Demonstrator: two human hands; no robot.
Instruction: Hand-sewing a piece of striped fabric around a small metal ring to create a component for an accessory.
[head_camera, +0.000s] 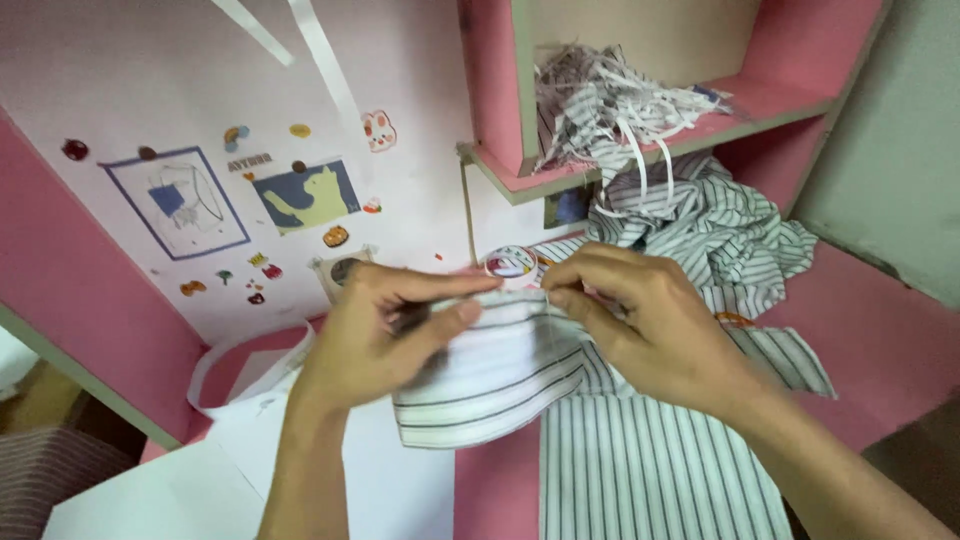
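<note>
Indoors, left hand (385, 330) and right hand (640, 320) pinch striped cloth (500, 375) over pink desk (880, 350).

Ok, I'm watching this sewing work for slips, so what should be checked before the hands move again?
1. Left hand pinches the folded striped cloth: ok.
2. Right hand pinches the same fold's top edge: ok.
3. Needle or thread between the fingertips: cannot tell, too small.
4. Cloth supported by the pink desk: ok.
5. Tape roll close behind the fingers, could be knocked: not ok.
6. Strip pile on the shelf apart from the hands: ok.
</note>
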